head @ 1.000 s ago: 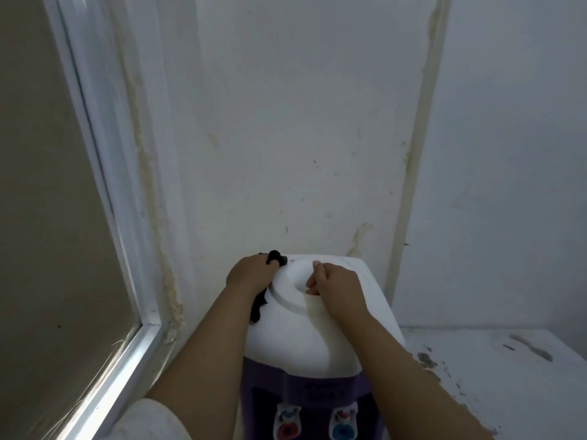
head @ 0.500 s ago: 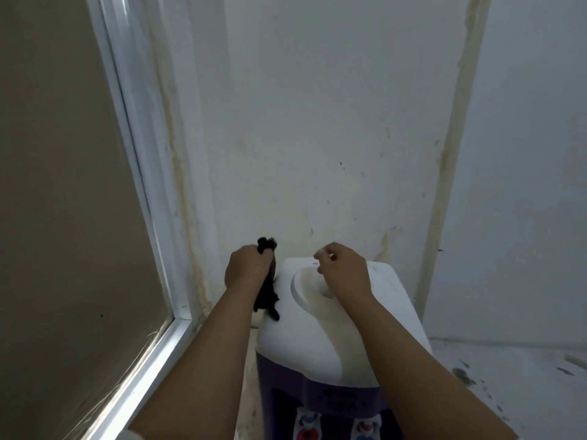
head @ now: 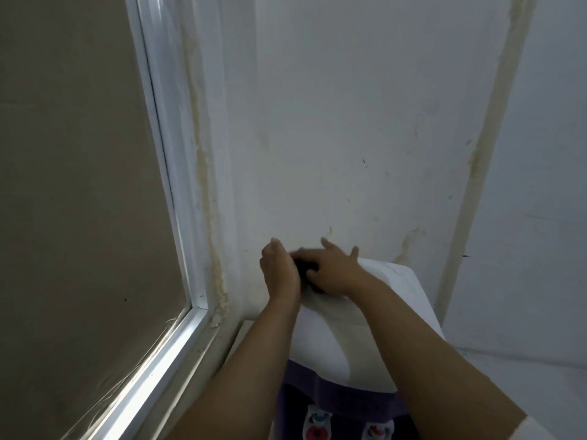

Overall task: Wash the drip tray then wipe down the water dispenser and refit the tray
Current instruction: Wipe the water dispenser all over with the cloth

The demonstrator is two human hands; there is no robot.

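Right now my left hand [head: 279, 271] and my right hand [head: 330, 271] meet over the far left corner of the white-topped, purple-fronted plastic water dispenser [head: 394, 312]. Between them sits a small black crumpled cloth [head: 306, 268], mostly hidden, with only a dark patch showing where the two hands come together. My left hand is curled with its fingers folded in against the cloth, so I read it as holding the cloth, though the blur keeps me from seeing the grip itself. My right hand lies flatter, fingers spread and reaching forward across the cloth and the dispenser's top; whether it grips the cloth or only presses on it I cannot tell.

Both forearms run up from the bottom of the view, the left crossing the dispenser's left edge, the right lying over its white lid. Low on the purple front, two white tap levers [head: 317, 427] with red and blue marks peek out between my arms. I cannot see the drip tray from here.

Behind the dispenser stands a white painted wall [head: 349, 138] with yellowish stained seams. To the left runs a white-framed window [head: 178, 217] with a dull tan pane.
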